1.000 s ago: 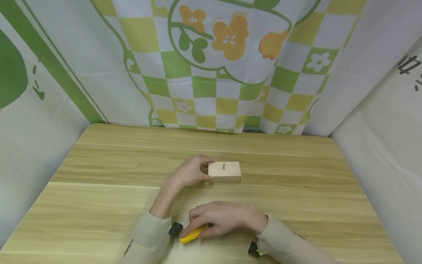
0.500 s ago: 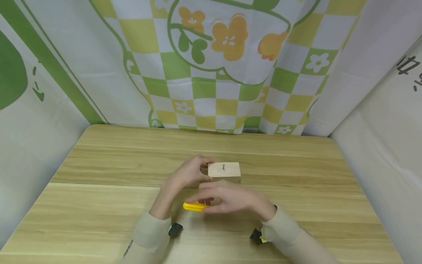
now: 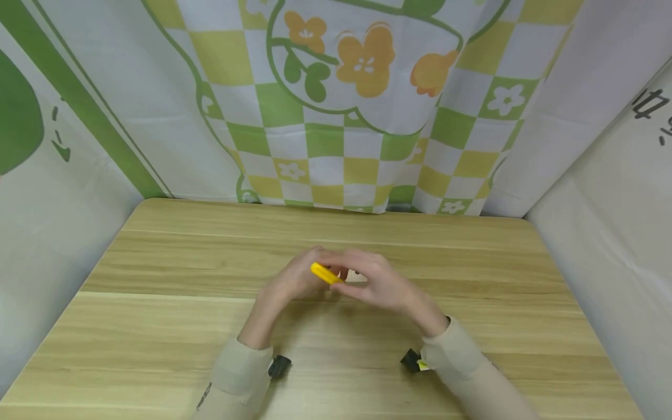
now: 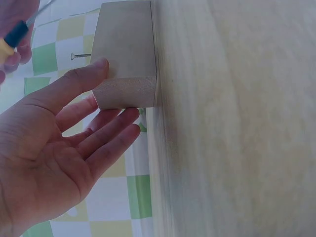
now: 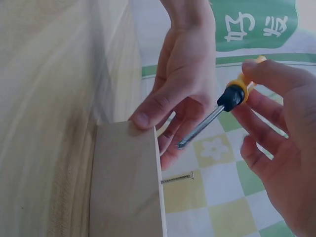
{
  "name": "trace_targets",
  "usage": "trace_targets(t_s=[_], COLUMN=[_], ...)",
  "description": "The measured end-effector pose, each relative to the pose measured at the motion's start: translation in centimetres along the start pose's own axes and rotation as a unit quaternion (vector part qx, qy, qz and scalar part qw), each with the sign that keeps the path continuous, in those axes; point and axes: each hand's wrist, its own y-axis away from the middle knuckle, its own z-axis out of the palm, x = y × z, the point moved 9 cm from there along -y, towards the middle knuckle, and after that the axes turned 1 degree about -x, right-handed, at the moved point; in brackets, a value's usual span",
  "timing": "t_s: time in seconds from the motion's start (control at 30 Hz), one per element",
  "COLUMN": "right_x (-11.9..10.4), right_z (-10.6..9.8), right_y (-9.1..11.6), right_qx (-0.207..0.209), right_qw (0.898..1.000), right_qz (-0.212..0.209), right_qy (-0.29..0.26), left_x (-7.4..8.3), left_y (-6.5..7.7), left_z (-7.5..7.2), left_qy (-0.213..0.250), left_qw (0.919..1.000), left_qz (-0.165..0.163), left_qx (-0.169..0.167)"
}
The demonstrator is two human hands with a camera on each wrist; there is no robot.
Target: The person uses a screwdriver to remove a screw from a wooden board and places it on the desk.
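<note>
A pale wooden block [image 4: 123, 39] lies on the table, and a screw [image 5: 177, 178] stands partway out of its upper face. My left hand [image 3: 294, 280] pinches the block's left end, thumb on the near side [image 4: 98, 66], fingers at the far side and end. Above the block, my right hand [image 3: 380, 280] holds a screwdriver [image 5: 234, 96] by its yellow handle [image 3: 325, 273], with a dark collar and a metal shaft. The shaft slants down toward the block; its tip is apart from the screw head in the right wrist view. In the head view my right hand hides most of the block.
The wood-grain table [image 3: 173, 338] stretches out on both sides of the hands. A checked curtain with flowers [image 3: 362, 116] hangs behind its far edge. Pale cloth sides [image 3: 68, 233] stand at left and right. Small dark cameras [image 3: 279, 367] sit at the wrists.
My right hand has moved from the near part of the table up and forward over the block, carrying the screwdriver and turning it. My left hand stays on the block.
</note>
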Motion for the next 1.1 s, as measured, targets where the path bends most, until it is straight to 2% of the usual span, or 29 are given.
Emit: trace_targets(t_s=[0.03, 0.1, 0.17, 0.27, 0.43, 0.57, 0.83, 1.0, 1.1], right_x=[0.1, 0.5, 0.9, 1.6, 2.3, 2.5, 2.9, 2.7, 2.5], right_z=[-0.3, -1.0, -1.6, -2.7, -4.7, -5.8, -5.9, -6.1, -6.0], right_y=[-0.1, -0.1, -0.1, 0.1, 0.6, 0.9, 1.2, 1.2, 1.1], right_qx=[0.013, 0.038, 0.066, 0.115, 0.194, 0.229, 0.237, 0.251, 0.245], right_qw=[1.0, 0.999, 0.997, 0.991, 0.978, 0.969, 0.965, 0.962, 0.964], right_qz=[0.005, 0.02, 0.04, 0.064, 0.063, 0.063, 0.075, 0.067, 0.064], right_qy=[0.005, 0.021, 0.03, 0.032, 0.041, 0.063, 0.082, 0.08, 0.086], left_x=[-0.2, -0.8, -1.4, -1.8, -2.0, -1.9, -1.9, -1.9, -1.9], left_y=[0.0, 0.1, 0.3, 0.3, 0.3, 0.4, 0.3, 0.3, 0.3], left_z=[0.0, 0.1, 0.2, 0.3, 0.5, 0.5, 0.4, 0.3, 0.3], left_qy=[0.012, 0.031, 0.03, 0.026, 0.028, 0.031, 0.027, 0.029, 0.03], left_qw=[0.9999, 0.9982, 0.9957, 0.9933, 0.9914, 0.9911, 0.9914, 0.9916, 0.9918], left_qz=[-0.011, -0.052, -0.088, -0.113, -0.127, -0.129, -0.128, -0.126, -0.124], left_qx=[0.0, 0.002, 0.002, -0.004, -0.011, -0.013, -0.011, -0.011, -0.012])
